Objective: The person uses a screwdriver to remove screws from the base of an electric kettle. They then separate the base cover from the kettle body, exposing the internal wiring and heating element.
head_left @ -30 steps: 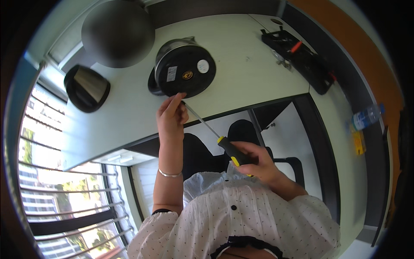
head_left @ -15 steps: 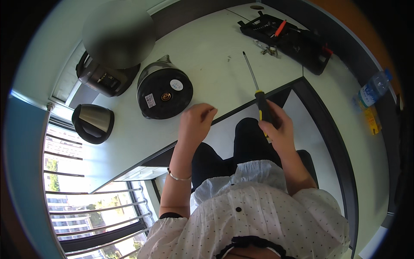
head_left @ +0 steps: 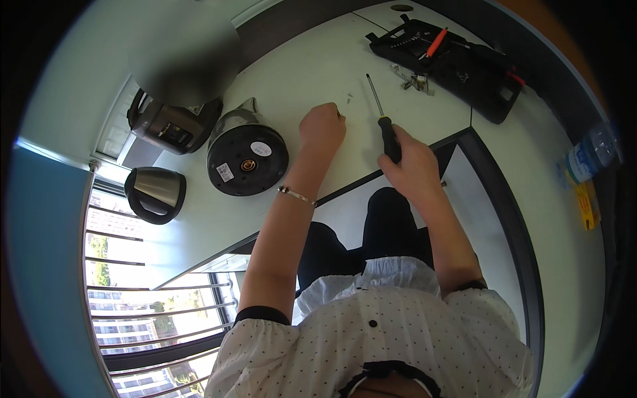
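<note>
My right hand (head_left: 413,161) is wrapped round the black handle of a screwdriver (head_left: 390,138), whose long metal shaft points away from me over the table. My left hand (head_left: 323,132) is closed above the table, and whatever its fingers hold, if anything, is hidden. To its left an electric kettle (head_left: 232,174) lies on its side, the round black underside with its brass-coloured centre socket and two white labels facing me. A couple of tiny pieces (head_left: 349,98) lie on the table just beyond my left hand.
At the far right an open black tool case (head_left: 464,73) holds an orange-handled tool (head_left: 436,42). Small metal parts (head_left: 417,82) lie beside it. A second kettle (head_left: 156,194) and a dark cooker (head_left: 174,126) stand at the left. A plastic bottle (head_left: 587,158) and a yellow box (head_left: 586,205) are at the right.
My left hand has moved forward and a little right, away from the kettle's edge, still closed. My right hand has carried the screwdriver slightly forward and left.
</note>
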`<state>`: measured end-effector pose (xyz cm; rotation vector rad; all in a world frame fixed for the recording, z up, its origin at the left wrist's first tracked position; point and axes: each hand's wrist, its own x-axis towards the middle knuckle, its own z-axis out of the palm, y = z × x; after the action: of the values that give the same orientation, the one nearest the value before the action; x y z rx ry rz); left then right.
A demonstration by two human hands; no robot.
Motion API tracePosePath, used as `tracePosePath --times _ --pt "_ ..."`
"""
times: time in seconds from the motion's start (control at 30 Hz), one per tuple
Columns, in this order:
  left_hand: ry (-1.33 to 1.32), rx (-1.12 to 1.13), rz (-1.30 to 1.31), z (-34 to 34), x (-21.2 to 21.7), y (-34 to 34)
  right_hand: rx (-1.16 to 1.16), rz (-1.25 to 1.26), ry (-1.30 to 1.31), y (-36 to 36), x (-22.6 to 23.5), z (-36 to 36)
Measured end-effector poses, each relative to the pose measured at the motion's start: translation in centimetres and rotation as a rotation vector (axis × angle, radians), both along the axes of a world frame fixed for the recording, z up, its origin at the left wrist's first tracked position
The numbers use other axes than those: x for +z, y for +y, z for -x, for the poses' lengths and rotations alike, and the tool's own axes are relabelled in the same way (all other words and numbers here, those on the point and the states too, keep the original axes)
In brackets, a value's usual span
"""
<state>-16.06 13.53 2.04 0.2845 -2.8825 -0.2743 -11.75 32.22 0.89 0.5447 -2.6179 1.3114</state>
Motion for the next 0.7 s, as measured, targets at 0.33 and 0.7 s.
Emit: tracePosePath --times 0.33,0.7 --pt "0.035 0.054 -0.071 2.9 -0.6 -0.2 0.001 -0.111 -0.013 -0.6 0.3 3.0" --pt "0.141 0.013 -0.181 2.0 -0.9 -0.8 -0.022 -0.139 0.191 -1.0 -0.7 4.9"
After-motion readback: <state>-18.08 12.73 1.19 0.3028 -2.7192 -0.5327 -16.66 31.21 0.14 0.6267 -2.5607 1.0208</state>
